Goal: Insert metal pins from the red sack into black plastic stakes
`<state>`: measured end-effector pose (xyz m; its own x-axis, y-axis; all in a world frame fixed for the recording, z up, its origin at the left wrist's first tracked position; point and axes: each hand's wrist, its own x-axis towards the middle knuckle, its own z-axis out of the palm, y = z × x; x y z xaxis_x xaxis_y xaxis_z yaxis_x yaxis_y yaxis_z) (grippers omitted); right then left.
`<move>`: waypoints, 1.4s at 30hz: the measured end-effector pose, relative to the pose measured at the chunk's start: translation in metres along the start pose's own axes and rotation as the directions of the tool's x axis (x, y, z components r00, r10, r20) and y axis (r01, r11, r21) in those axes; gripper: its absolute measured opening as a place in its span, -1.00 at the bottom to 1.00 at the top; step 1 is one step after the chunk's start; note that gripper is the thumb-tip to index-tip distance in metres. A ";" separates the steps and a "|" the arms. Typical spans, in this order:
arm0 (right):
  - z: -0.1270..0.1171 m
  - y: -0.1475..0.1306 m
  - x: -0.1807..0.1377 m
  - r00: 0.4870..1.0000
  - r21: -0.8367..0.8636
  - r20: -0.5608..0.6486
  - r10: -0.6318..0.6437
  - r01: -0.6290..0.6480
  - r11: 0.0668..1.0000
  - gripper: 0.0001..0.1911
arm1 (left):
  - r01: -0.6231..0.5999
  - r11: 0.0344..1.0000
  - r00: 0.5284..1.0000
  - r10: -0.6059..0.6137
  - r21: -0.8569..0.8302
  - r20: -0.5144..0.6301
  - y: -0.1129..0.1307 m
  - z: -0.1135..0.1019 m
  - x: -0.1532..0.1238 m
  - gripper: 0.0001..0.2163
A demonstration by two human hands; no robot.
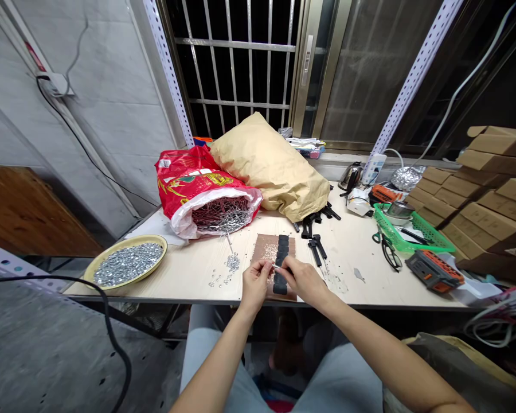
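Note:
My left hand (255,282) and my right hand (304,279) meet at the front of the table, fingertips pinched together. Between them shows a thin shiny metal piece (276,265), too small to make out fully. Beneath them a brown cardboard sheet (262,244) bears a column of black blocks (282,250), partly covered by my right hand. Small pale bits are scattered on the sheet. Left of my hands lies a loose cluster of small metal pieces (233,263). Black handled parts with thin metal shafts (313,252) lie beyond my right hand.
A yellow bowl (163,252) of small metal parts stands at left. Behind are a red bag (184,172) spilling metal rods and a tan sack (270,166). At right sit a green basket (438,241), scissors (389,252), an orange-black device (434,271) and stacked cardboard boxes (481,223).

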<state>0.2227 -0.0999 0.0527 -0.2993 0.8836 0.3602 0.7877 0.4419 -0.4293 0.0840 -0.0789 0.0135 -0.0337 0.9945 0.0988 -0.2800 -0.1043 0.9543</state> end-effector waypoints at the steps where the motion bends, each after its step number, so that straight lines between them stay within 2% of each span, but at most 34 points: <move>1: -0.001 0.000 0.000 1.000 0.031 0.008 0.016 -0.016 0.999 -0.80 | 0.011 1.000 1.000 -0.011 -0.001 0.028 -0.001 0.000 0.000 -0.78; 5: -0.007 0.003 -0.002 0.998 0.114 0.060 0.018 -0.025 0.993 -0.80 | 0.082 0.994 0.994 -0.077 -0.070 0.073 -0.006 -0.001 -0.001 -0.78; 9: -0.013 0.008 -0.014 0.989 0.131 0.097 -0.116 0.102 0.986 -0.86 | 0.067 0.996 0.997 -0.065 -0.063 0.033 -0.010 -0.001 -0.003 -0.79; 11: -0.014 0.011 -0.019 0.988 0.087 0.079 -0.132 0.125 0.988 -0.87 | 0.078 0.997 0.996 -0.077 -0.024 0.038 -0.010 0.000 -0.005 -0.78; 15: -0.008 0.017 -0.024 0.995 0.019 -0.019 -0.096 0.096 0.995 -0.87 | 0.108 0.994 0.992 -0.108 0.011 0.058 -0.008 0.006 -0.009 -0.76; 18: -0.004 0.016 -0.022 0.995 0.011 -0.067 -0.076 0.077 0.997 -0.83 | 0.082 0.996 0.994 -0.084 0.028 0.068 -0.005 0.008 -0.011 -0.77; 27: 0.000 0.012 -0.021 0.999 0.092 0.007 -0.043 0.042 0.995 -0.78 | 0.041 0.998 0.997 -0.044 0.046 0.058 -0.001 0.004 -0.011 -0.80; 33: -0.002 0.011 -0.021 0.998 0.045 -0.047 -0.043 0.045 0.998 -0.80 | 0.045 0.996 0.996 -0.051 0.073 0.077 0.001 0.003 -0.011 -0.81; 37: -0.002 0.010 -0.020 0.999 0.040 -0.003 -0.050 0.050 0.998 -0.75 | 0.029 0.996 0.993 -0.038 0.083 0.111 0.004 0.002 -0.011 -0.82; 42: -0.008 0.011 -0.020 1.000 0.153 0.012 -0.020 0.018 0.988 -0.88 | 0.003 0.997 0.996 -0.010 0.077 0.088 0.000 0.000 -0.010 -0.83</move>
<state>0.2414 -0.1138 0.0473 -0.3213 0.8764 0.3587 0.6905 0.4761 -0.5445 0.0838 -0.0893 0.0127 0.0532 0.9921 0.1135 -0.2054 -0.1004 0.9735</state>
